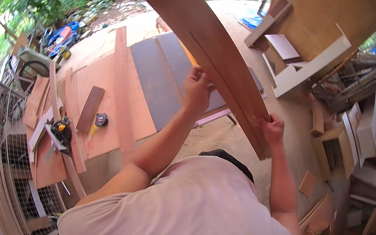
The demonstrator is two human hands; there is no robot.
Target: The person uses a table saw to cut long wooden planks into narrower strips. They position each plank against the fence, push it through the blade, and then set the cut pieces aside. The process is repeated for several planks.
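A long reddish-brown wooden board (212, 36) slants across the view, from the upper left down to its near end at the right of the middle. A narrow dark slit runs along part of its face. My right hand (274, 129) is closed on the right edge close to that near end. Farther along, my left hand (197, 90) is closed at the opposite edge; its fingertips are partly hidden. Beside those fingers a thin yellow strip (189, 54) shows along the board, and its kind is unclear.
Left of me, a worktable (111, 140) bears a dark sheet (156, 69), a short brown board (90, 109), a tape measure (101, 120) and a power tool (61, 131). White panels (315, 64) lean at the right. Offcuts (327, 152) lie on the right floor.
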